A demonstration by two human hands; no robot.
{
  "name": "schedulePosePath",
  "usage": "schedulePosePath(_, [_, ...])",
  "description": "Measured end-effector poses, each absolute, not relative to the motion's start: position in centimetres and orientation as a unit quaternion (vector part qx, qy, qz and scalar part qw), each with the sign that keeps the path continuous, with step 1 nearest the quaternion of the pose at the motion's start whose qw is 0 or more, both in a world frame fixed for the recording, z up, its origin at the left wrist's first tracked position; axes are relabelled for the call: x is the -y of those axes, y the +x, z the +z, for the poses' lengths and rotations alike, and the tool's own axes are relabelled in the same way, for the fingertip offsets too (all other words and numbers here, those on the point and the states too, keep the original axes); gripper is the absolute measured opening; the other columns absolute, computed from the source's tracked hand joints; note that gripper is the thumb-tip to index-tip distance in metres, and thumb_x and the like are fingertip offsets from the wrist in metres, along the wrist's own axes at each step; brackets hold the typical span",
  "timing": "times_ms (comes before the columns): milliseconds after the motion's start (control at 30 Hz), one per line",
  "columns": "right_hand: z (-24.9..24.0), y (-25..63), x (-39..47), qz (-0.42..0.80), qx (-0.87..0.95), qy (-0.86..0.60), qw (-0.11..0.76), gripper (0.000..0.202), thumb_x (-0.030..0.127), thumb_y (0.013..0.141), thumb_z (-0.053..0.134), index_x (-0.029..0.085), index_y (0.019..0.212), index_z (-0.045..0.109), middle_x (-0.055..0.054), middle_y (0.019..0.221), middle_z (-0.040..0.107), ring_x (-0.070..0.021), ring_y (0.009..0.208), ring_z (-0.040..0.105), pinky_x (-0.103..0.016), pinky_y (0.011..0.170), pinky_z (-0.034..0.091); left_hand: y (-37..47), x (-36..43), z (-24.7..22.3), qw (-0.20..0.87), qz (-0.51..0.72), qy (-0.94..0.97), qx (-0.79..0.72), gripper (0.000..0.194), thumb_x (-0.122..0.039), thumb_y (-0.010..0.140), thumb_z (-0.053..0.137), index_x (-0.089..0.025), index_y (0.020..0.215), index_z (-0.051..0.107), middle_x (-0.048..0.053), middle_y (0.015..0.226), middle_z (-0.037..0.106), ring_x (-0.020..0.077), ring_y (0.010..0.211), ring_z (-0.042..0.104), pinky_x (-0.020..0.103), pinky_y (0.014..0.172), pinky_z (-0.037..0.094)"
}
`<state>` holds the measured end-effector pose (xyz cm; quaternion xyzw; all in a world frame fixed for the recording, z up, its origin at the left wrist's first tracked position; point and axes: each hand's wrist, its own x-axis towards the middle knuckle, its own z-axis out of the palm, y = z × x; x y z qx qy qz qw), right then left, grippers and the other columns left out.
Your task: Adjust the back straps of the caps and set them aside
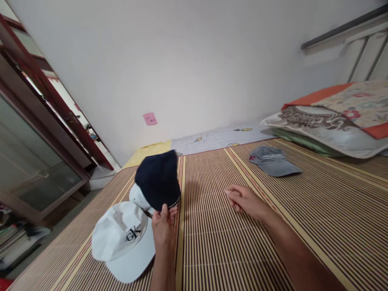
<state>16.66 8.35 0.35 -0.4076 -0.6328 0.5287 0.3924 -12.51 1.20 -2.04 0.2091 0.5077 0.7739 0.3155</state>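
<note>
While left hand (163, 226) pinches navy cap (157, 180), right hand (244, 199) curled.

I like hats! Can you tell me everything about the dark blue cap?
The dark blue cap looks like soft cloth, plain, with a thin pale band along its lower edge. It is lifted and tilted, its crown facing the camera. The left hand pinches its bottom edge. It sits over a white cap on the striped mat, beside the wall.

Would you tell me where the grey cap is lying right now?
The grey cap lies on the striped mat, upper right, just before the pillows.
</note>
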Motion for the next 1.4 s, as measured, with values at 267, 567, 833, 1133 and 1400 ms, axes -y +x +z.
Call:
schedulePosePath(267, [-1.3, 16.3, -8.8, 0.582, 0.594, -0.388, 0.398, 0.029, 0.043, 0.075, 0.081, 0.017, 0.083, 0.071, 0.001, 0.06, 0.066, -0.011, 0.047, 0.055, -0.023, 0.045, 0.04, -12.5, -0.6, -1.9, 0.476, 0.739, 0.077, -0.471, 0.027, -0.017, 0.107, 0.042, -0.014, 0.089, 0.063, 0.016, 0.095, 0.078, 0.016, 0.086, 0.077, 0.021, 0.079, 0.061])
schedulePosePath(567, [-6.4, 23.8, -14.4, 0.539, 0.243, -0.455, 0.666, 0.015, 0.035, 0.091, 0.07, 0.021, 0.096, 0.068, -0.005, 0.102, 0.073, -0.0169, 0.09, 0.071, -0.027, 0.073, 0.061, -6.9, -0.6, -1.8, 0.597, 0.638, 0.116, -0.472, 0.017, -0.008, 0.101, 0.052, -0.005, 0.098, 0.069, 0.011, 0.076, 0.077, 0.0126, 0.054, 0.07, 0.019, 0.049, 0.056])
schedulePosePath(833, [-8.2, 30.2, -18.6, 0.504, 0.075, -0.388, 0.768, 0.014, 0.024, 0.096, 0.065, 0.017, 0.109, 0.065, -0.006, 0.114, 0.064, -0.0184, 0.098, 0.068, -0.033, 0.082, 0.065, -6.2, -0.7, -2.6, 0.594, 0.625, 0.117, -0.494, 0.015, -0.01, 0.101, 0.056, -0.008, 0.099, 0.07, 0.008, 0.076, 0.077, 0.011, 0.055, 0.071, 0.017, 0.05, 0.054])
schedulePosePath(1133, [-8.6, 29.7, -19.1, 0.552, 0.092, -0.303, 0.772, 0.008, 0.028, 0.091, 0.069, 0.022, 0.088, 0.064, -0.006, 0.115, 0.063, -0.0171, 0.114, 0.067, -0.036, 0.114, 0.053, -6.0, -0.9, -3.0, 0.606, 0.622, 0.112, -0.483, 0.015, -0.009, 0.099, 0.056, -0.008, 0.094, 0.07, 0.009, 0.072, 0.077, 0.0119, 0.054, 0.069, 0.018, 0.049, 0.054])
schedulePosePath(1400, [-8.9, 29.3, -17.8, 0.522, 0.067, -0.351, 0.774, 0.016, 0.042, 0.1, 0.059, 0.027, 0.099, 0.064, -0.004, 0.116, 0.065, -0.0164, 0.101, 0.073, -0.037, 0.1, 0.062, -6.6, -0.8, -3.5, 0.614, 0.627, 0.098, -0.469, 0.011, -0.011, 0.098, 0.06, -0.008, 0.097, 0.07, 0.008, 0.075, 0.077, 0.0115, 0.056, 0.07, 0.018, 0.049, 0.052])
